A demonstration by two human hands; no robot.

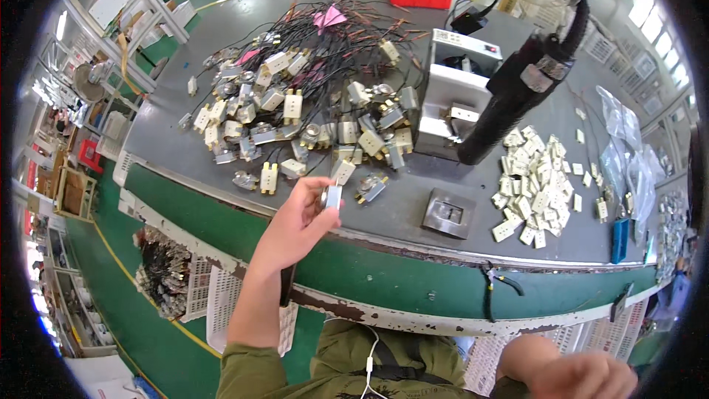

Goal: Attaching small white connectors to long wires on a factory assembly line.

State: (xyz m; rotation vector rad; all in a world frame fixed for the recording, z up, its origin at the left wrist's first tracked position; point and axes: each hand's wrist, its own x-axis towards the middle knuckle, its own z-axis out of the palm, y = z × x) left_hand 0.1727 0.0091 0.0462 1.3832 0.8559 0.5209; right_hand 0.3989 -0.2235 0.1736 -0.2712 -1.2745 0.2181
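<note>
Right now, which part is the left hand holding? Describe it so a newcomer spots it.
On the grey worktable, look at the near edge of the wired-parts pile. Just below it, the left hand pinches a small metal part by the fingertips. It alone is lifted off the table, with no wire visible on it.
</note>
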